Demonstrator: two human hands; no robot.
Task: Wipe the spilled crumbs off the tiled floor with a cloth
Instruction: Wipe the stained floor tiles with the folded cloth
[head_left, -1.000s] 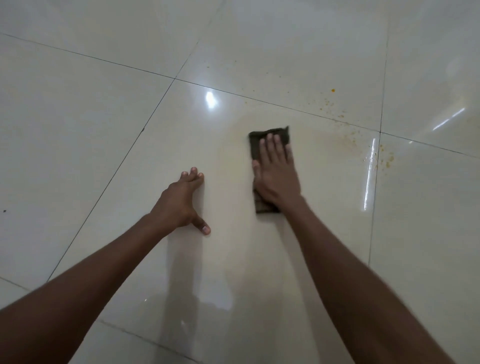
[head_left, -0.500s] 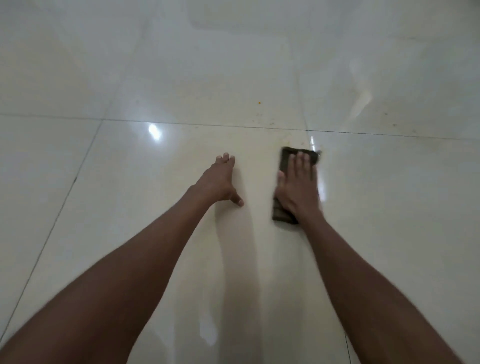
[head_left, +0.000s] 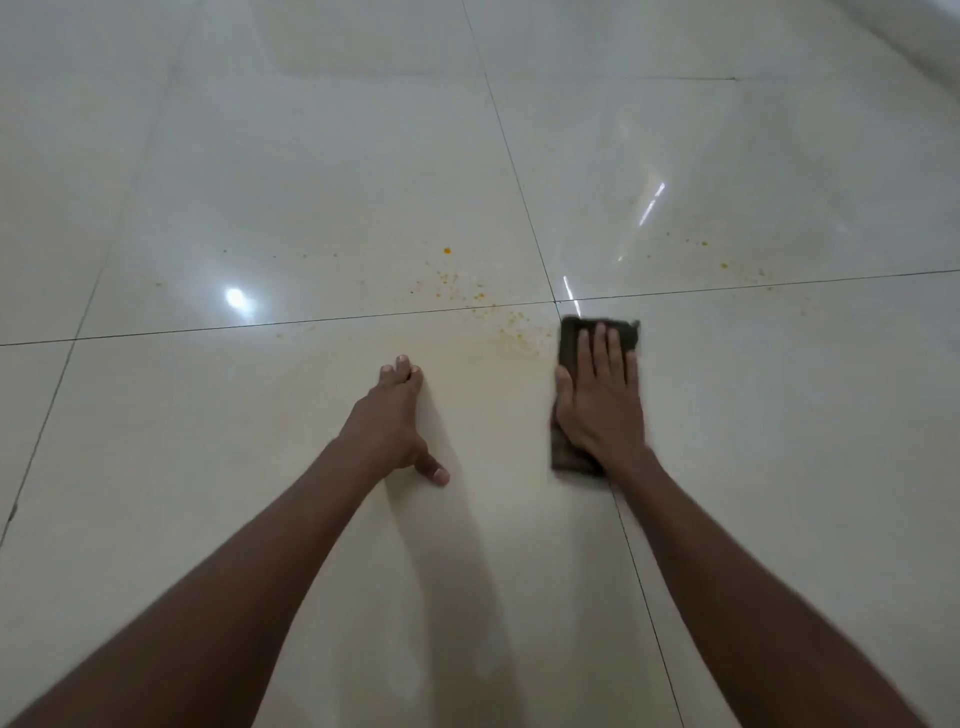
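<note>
— Where was the cloth (head_left: 571, 457)?

— Flat on the tiled floor (head_left: 311, 171), just below the crossing of two grout lines (head_left: 524, 208). It was dark and folded into a tall rectangle, and the right hand (head_left: 600, 402) lay palm-down on top of it.

— And the fingers?

— Straight and pressed close together, pointing away from the person. The cloth's far edge stuck out just past the fingertips, and its near corner showed under the wrist. The thumb lay along the cloth's left edge.

— The crumbs (head_left: 457, 283)?

— Small orange specks scattered on the floor to the left of the cloth and beyond it, the nearest just beside its far left corner. A few more lay well off to the right (head_left: 724, 265).

— The left hand (head_left: 392, 423)?

— Braced on the bare floor, apart from the cloth, fingers straight and bunched, thumb splayed out.
</note>
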